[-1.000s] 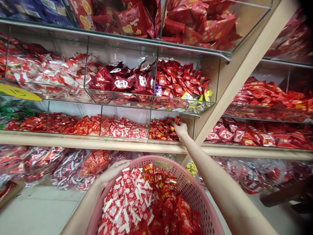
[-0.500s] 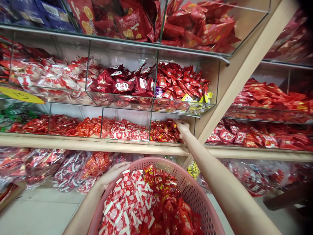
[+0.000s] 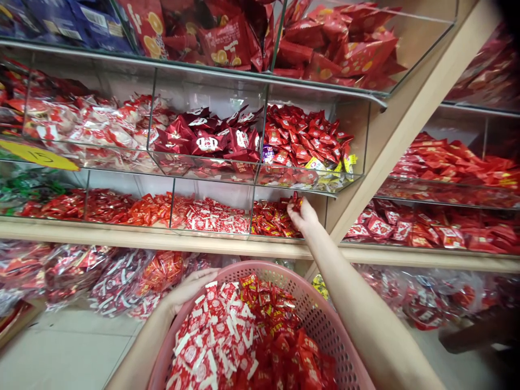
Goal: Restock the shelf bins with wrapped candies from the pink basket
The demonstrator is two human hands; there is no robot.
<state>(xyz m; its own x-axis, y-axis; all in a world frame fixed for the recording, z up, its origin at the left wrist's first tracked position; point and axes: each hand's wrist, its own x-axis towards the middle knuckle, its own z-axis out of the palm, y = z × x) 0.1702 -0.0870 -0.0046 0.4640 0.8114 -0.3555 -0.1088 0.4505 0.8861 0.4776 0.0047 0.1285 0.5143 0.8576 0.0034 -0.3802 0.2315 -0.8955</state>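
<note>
Right hand [image 3: 304, 218]: palm turned partly upward, fingers curled loosely and partly closed over a few small red wrapped sweets [image 3: 298, 201]. The sweets lie at the fingers and against the inner side of the hand; their number cannot be told. The curled, upturned posture probably cradles loose pieces better than a pinch would.

Around this grip: the hand is at the right part of a low bin, with the red-and-yellow sweets [image 3: 271, 219] just to its left. A glass divider [image 3: 252, 212] separates these from red-and-white sweets [image 3: 215, 216] farther left. Wooden shelf edge [image 3: 244, 244]: runs across the near side of the bins.

Nearer the viewer: pink basket [image 3: 260, 264], perforated, its far rim close to the shelf edge, presumably so that the reach between bin and basket is short. Left hand [image 3: 192, 288]: holds the basket at its far-left rim, fingers nearly straight along the outside, apparently as a steadying support; the contact beneath is hidden. Basket contents: white-and-red pieces [image 3: 219, 333] at left, yellow-marked pieces [image 3: 266, 297] at the far side, larger red packets [image 3: 303, 360] at near right.
</note>
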